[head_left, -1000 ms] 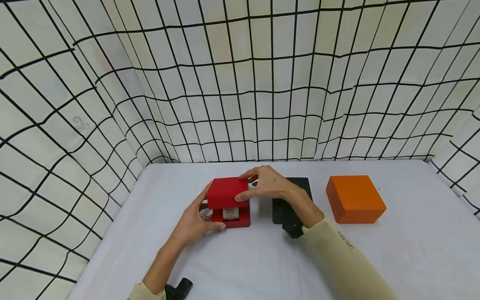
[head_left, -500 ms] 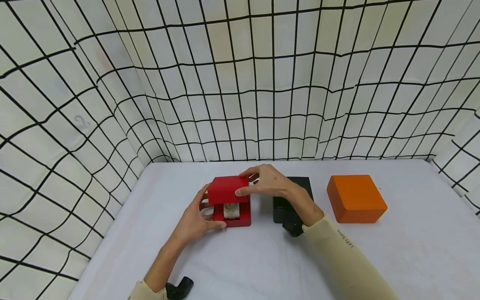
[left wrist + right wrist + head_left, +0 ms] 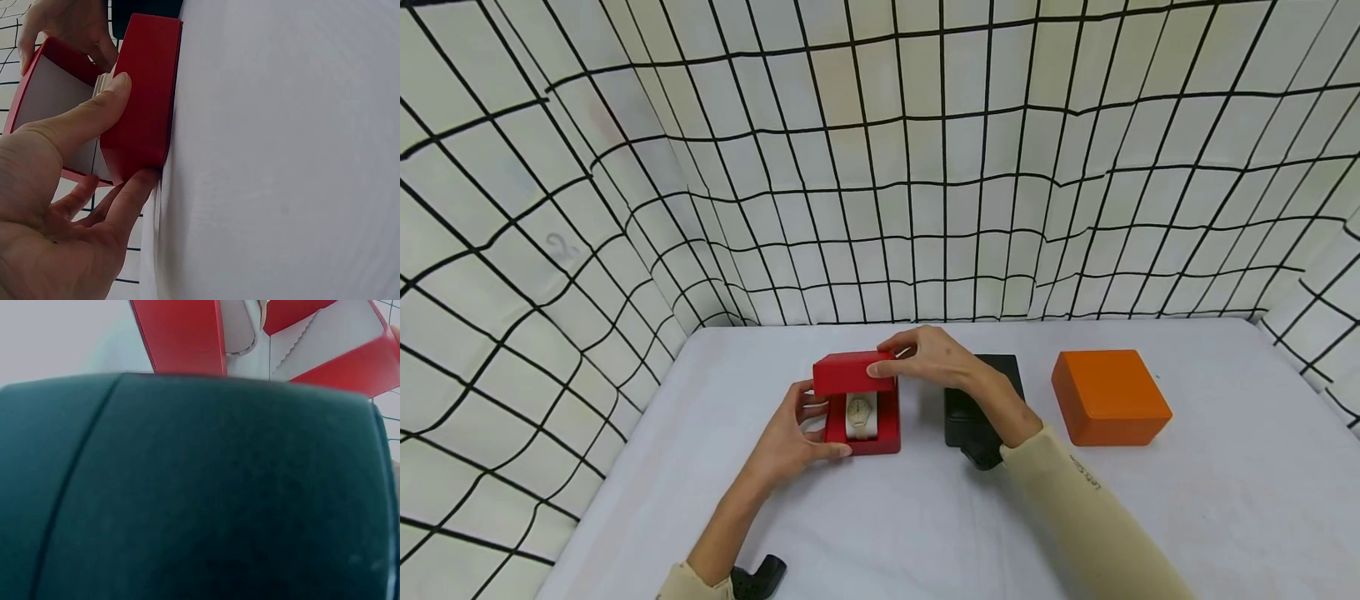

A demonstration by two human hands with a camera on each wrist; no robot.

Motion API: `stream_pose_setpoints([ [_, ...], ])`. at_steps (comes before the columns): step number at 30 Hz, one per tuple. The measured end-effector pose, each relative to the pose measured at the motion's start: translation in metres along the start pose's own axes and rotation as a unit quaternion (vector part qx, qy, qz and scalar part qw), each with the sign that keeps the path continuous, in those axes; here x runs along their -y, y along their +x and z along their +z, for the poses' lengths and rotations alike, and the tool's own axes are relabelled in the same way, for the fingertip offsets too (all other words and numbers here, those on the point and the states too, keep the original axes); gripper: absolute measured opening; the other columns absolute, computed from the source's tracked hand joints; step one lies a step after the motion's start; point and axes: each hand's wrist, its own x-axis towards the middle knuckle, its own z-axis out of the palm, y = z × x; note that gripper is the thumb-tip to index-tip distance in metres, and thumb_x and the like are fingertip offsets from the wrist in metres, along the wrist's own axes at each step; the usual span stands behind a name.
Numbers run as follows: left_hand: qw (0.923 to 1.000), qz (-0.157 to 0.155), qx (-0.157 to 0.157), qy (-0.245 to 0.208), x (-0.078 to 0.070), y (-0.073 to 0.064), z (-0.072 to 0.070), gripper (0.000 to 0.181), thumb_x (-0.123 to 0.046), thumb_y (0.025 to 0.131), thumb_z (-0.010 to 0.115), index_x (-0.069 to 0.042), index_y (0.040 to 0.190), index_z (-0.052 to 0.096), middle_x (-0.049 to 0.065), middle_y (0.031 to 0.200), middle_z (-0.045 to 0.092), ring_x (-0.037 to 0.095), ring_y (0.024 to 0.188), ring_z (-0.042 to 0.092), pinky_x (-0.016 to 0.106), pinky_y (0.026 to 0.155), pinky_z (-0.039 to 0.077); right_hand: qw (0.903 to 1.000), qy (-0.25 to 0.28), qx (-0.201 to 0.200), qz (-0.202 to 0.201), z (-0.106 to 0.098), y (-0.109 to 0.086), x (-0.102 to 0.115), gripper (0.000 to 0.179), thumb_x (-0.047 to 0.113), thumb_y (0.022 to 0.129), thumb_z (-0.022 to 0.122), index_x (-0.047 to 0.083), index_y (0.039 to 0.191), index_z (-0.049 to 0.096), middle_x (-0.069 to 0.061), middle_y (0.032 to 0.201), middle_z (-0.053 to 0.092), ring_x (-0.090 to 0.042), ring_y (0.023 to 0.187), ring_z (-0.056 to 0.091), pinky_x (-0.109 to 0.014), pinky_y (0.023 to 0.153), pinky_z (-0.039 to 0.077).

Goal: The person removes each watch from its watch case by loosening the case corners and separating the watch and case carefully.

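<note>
A red watch box (image 3: 890,432) rests on the white-covered table, its hinged lid (image 3: 842,377) tilted partly up. Inside lies a pale wristwatch (image 3: 860,412) wrapped on a white cushion. My left hand (image 3: 788,432) grips the box's base from the left, thumb at the front; in the left wrist view the thumb (image 3: 103,112) lies over the base's red front wall (image 3: 140,94). At the lid's right edge my right hand (image 3: 934,360) pinches it between thumb and fingers. The right wrist view shows the lid's white lining (image 3: 331,337), but the hand itself is almost wholly out of frame.
Under and beside my right forearm sits a dark box (image 3: 964,421), which fills most of the right wrist view. An orange box (image 3: 1108,396) stands farther right. Black-lined white cloth (image 3: 940,208) hangs behind the table and along its sides.
The lid has tilted further up and back with my right hand on it, and the watch face has come into sight. My left hand has stayed on the base.
</note>
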Motion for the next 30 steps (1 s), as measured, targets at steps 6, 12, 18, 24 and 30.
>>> stream_pose_setpoints([
  [6,0.9999,0.001,0.009,0.007,-0.001,-0.001,0.002,0.090,-0.018,0.075,0.094,-0.012,0.150,0.045,0.016,0.149,0.054,0.040,0.140,0.054,0.044,0.101,0.059,0.9999,0.002,-0.006,0.014,0.002,-0.001,-0.004,0.064,0.054,0.087,0.070,0.017,0.140,0.066,-0.006,0.134,0.068,-0.024,0.120,0.063,-0.046,0.102,0.055],
  [12,0.9997,-0.006,0.011,0.019,-0.004,-0.004,0.001,0.091,-0.020,0.077,0.093,-0.010,0.152,0.045,0.017,0.151,0.052,0.041,0.141,0.052,0.044,0.102,0.058,0.9998,0.013,-0.014,-0.009,0.006,-0.003,-0.004,0.059,0.051,0.089,0.069,0.018,0.138,0.066,-0.006,0.135,0.067,-0.024,0.121,0.063,-0.047,0.103,0.056],
  [18,0.9994,0.006,0.022,0.027,-0.004,-0.005,-0.003,0.088,-0.021,0.080,0.091,-0.008,0.152,0.044,0.017,0.153,0.051,0.040,0.144,0.049,0.044,0.104,0.057,0.9994,0.019,-0.018,-0.022,0.010,-0.004,-0.003,0.057,0.050,0.091,0.068,0.019,0.138,0.065,-0.007,0.136,0.065,-0.026,0.123,0.063,-0.047,0.102,0.056],
  [24,0.9991,0.013,0.040,0.009,-0.005,-0.004,-0.005,0.078,-0.019,0.086,0.085,-0.008,0.152,0.045,0.015,0.156,0.050,0.038,0.145,0.048,0.043,0.105,0.057,0.9994,0.022,-0.020,-0.017,0.011,-0.006,-0.001,0.056,0.051,0.091,0.067,0.019,0.137,0.064,-0.006,0.137,0.065,-0.025,0.124,0.062,-0.048,0.102,0.056],
  [30,0.9992,0.014,0.035,0.012,-0.006,-0.004,-0.005,0.076,-0.015,0.087,0.084,-0.009,0.153,0.046,0.016,0.156,0.050,0.038,0.144,0.048,0.044,0.105,0.056,0.9993,0.025,-0.024,-0.014,0.012,-0.004,-0.001,0.055,0.052,0.092,0.066,0.020,0.137,0.064,-0.005,0.136,0.065,-0.025,0.124,0.061,-0.048,0.103,0.055],
])
